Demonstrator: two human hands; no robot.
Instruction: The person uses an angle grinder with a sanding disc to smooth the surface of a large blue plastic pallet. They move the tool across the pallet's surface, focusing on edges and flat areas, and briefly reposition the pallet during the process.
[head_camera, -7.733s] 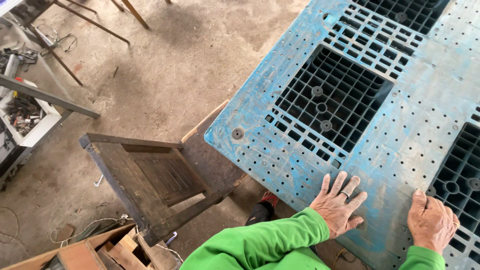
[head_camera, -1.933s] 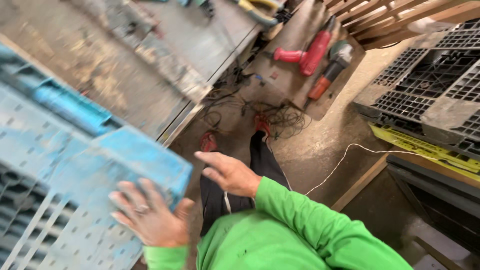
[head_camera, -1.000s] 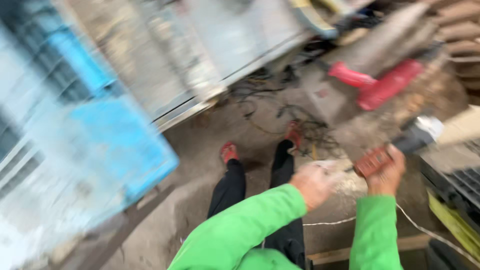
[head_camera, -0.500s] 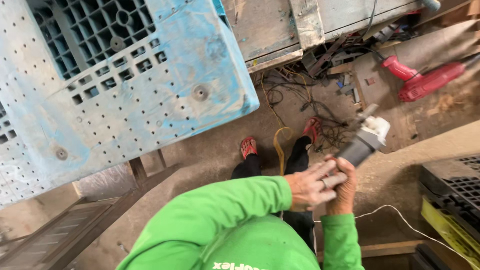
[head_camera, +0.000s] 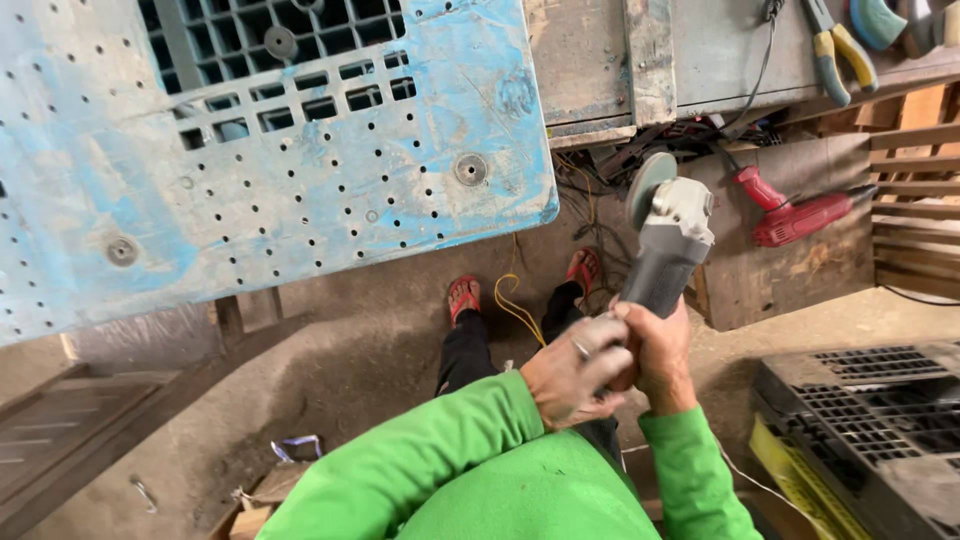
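Observation:
Both hands grip a grey angle grinder (head_camera: 668, 240) held up in front of my chest, its disc (head_camera: 646, 188) pointing away from me. My left hand (head_camera: 570, 372) wraps the lower part of the handle, a ring showing on one finger. My right hand (head_camera: 662, 352) clasps the handle just beside it, on the right. A worn blue plastic pallet (head_camera: 300, 190) with small holes and grid openings lies to the upper left, its corner near the grinder. My sleeves are bright green.
A red power drill (head_camera: 795, 215) lies on a wooden box at right. Pliers with yellow grips (head_camera: 835, 50) rest on a bench above. A black plastic pallet (head_camera: 880, 400) sits at lower right. Cables tangle on the concrete floor by my red sandals (head_camera: 465, 297).
My hands left the blue pallet, I turned and reached toward the floor at right, and both hands now hold the angle grinder raised near the pallet's corner.

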